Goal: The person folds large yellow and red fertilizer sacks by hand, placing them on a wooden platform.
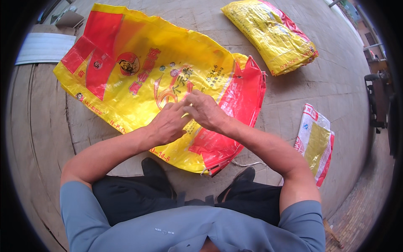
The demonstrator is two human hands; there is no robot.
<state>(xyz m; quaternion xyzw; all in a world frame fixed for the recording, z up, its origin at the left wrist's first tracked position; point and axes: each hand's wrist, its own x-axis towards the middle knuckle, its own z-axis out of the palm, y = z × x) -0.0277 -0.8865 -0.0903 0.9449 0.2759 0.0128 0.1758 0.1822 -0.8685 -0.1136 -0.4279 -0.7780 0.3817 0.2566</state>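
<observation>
A large yellow and red woven plastic fertilizer sack (pixel 138 41) lies spread out flat on the floor in front of me, bearing printed writing and a round logo. Above its middle, my left hand (pixel 168 124) and my right hand (pixel 206 110) meet at the fingertips. The fingers of both are bent, and whether something small is pinched between them cannot be made out. Beyond my right hand, the sack's red end (pixel 242 97) looks layered and creased. A white cord (pixel 248 163) pokes out from under that end, near my shoe.
A thick folded yellow sack (pixel 270 37) rests on the paved floor (pixel 333 82) at upper right. To the right lies a smaller white, red and yellow plastic bag (pixel 316 141). A pale ribbed panel (pixel 45 47) and a cardboard piece (pixel 69 19) are at upper left. Dark furniture (pixel 376 100) stands far right.
</observation>
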